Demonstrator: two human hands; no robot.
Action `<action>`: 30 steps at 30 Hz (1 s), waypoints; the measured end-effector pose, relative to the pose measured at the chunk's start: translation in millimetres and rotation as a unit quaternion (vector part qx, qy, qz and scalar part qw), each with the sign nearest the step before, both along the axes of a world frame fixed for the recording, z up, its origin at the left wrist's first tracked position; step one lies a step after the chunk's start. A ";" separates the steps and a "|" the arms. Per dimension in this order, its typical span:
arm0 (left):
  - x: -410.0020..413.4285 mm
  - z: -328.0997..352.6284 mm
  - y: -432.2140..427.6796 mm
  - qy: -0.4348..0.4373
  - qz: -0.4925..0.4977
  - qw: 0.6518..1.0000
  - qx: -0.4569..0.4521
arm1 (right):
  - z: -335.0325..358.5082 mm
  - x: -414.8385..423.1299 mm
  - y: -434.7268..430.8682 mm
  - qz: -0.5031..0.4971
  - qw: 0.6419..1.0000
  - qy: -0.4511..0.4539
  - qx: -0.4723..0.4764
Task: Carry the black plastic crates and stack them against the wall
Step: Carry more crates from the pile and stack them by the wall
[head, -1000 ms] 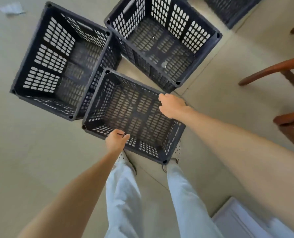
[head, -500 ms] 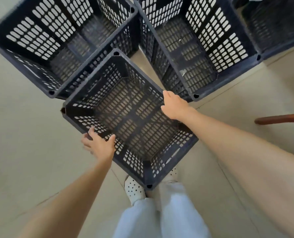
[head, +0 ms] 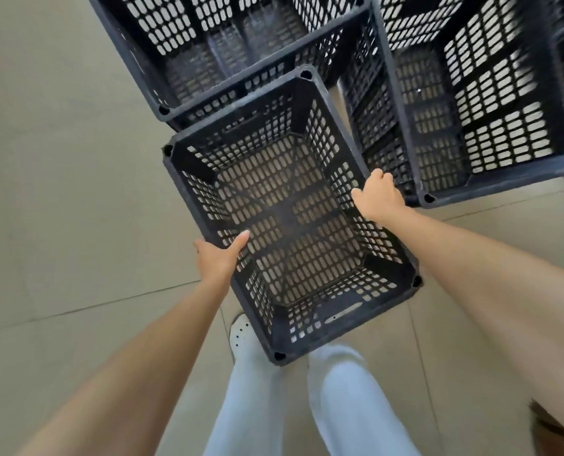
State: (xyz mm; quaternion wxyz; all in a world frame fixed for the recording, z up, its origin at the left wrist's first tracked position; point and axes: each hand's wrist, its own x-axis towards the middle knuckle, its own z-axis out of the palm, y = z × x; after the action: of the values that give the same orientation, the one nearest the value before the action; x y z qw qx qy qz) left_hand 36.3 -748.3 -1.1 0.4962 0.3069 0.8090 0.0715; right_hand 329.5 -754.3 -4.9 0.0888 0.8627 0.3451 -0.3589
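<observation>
We are at the pick-up step. We think the near crate [head: 285, 222] is just off the floor [head: 60, 192], because its near corner hangs over our shoe [head: 239, 330] and trousers [head: 346, 406]. To do this well, we should hold both hands at the same height so the crate does not tip. We should bring it close to our tummy and step back before we turn, so it does not bump the 2 other crates. The back crate [head: 228, 44] sits just past its far corner, and the right crate [head: 491, 126] is just beside our right hand. We cannot see the wall from here, so we should look up before we walk.

Our left hand [head: 218, 258] grips the left long rim, about halfway along. Its thumb [head: 241, 240] is hooked inside, against the wall full of holes. The other fingers go down the outside, where we cannot see them. Our right hand [head: 377, 200] grips the right long rim, a bit nearer the far end. Its fingers [head: 377, 176] are curled over the top edge, and their tips are hidden.

So the crate sits between our 2 hands, open side up, with nothing in it. Our hands are not quite across from each other, so 1 end may feel heavier and dip.
</observation>
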 end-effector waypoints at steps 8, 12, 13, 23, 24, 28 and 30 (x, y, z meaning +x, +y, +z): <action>-34.0 92.6 0.8 0.017 0.000 1.000 -0.004 | 96.5 -23.3 18.0 0.061 0.997 0.024 -0.046; -60.0 136.1 -10.3 0.040 0.015 0.999 -0.002 | 142.6 -48.0 24.4 0.108 0.993 0.022 -0.038; -68.7 146.9 -14.2 0.042 0.020 0.999 0.003 | 154.3 -55.9 25.6 0.118 0.992 0.022 -0.032; -213.5 226.7 -63.5 0.074 0.062 0.994 0.049 | 243.4 -207.9 68.6 0.295 0.955 -0.003 -0.012; -232.6 231.0 -69.8 0.078 0.075 0.993 0.048 | 247.4 -230.2 72.0 0.313 0.950 -0.003 -0.015; -314.2 244.6 -101.9 0.080 0.139 0.986 0.046 | 258.5 -326.7 75.2 0.376 0.926 0.007 -0.019; -354.5 251.4 -122.3 0.083 0.172 0.981 0.045 | 263.7 -376.5 70.3 0.401 0.916 0.013 -0.023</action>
State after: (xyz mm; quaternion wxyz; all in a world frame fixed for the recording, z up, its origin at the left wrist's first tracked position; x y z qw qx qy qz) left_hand -318.2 -870.6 250.3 0.3931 0.1905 0.8840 0.1664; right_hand -47.0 -684.0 258.8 0.2406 0.6450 0.6548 -0.3119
